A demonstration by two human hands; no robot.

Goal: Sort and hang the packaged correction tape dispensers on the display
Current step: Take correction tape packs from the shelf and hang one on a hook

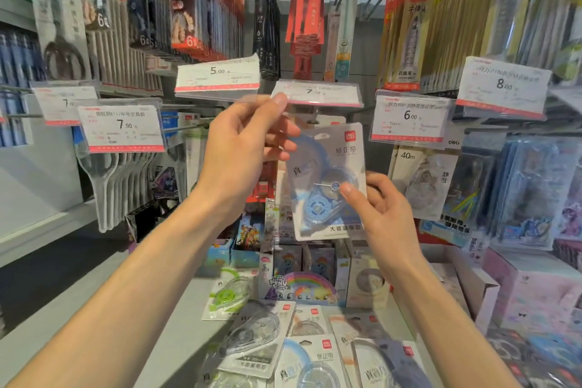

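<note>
The right hand [382, 214] pinches the lower right edge of a blue correction tape pack [327, 183], thumb across the front of the blister and the other fingers behind the card, holding it upright in the middle of the scene, in front of the display. The left hand [242, 148] is raised just left of the pack's top; its fingertips [278, 101] reach the clear holder of the 7-something price tag [316, 93] and seem to tip it up, while the lower fingers curl toward the pack's upper left corner, though I cannot tell whether they actually grip it. The hook behind that tag is hidden, so how close the pack's hang hole is to it is unclear. Judging by its look, the pack is light: a flat, stiff card with a glossy plastic bubble over the dispenser. The bubble is likely slippery and can dent, so the card's edges are the better place to hold it, leaving the top hole free for the peg. To the right hangs a row of 40m correction tape packs [423, 179] under a 6.00 price tag [409, 116]; to the left, scissors packs [107, 173] hang below a 7.90 tag [121, 127]. Near, low on the grey shelf [157, 340], more packs wait unsorted: a green one [228, 296] to the left, a clear-bodied one [255, 337] and several blue and pale ones at the bottom edge. Behind them stand My Little Pony boxes [299, 283].
</note>
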